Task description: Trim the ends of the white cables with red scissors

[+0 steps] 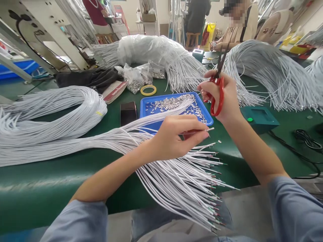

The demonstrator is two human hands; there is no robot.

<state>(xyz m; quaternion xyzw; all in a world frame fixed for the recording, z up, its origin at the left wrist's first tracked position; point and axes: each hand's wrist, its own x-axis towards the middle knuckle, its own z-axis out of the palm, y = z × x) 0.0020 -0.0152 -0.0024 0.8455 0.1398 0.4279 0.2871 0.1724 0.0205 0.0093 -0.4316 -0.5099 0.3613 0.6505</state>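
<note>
My left hand (180,136) is closed in a pinch on a thin white cable (210,129), whose end sticks out past the fingertips. Beneath that hand a bundle of white cables (174,178) fans out, with stripped, coloured tips at the table's front edge. My right hand (227,92) grips red-handled scissors (220,97) with the dark blades pointing up. Just behind my left hand lies a blue tray (143,109) of small metal pieces (164,103), with some cable ends resting in it.
Coiled white cables lie left (93,104) and right (275,74). A phone (128,113), yellow tape roll (148,90), bags of metal parts (136,80) and a green device (259,118) surround the tray. A person (234,32) sits across the table.
</note>
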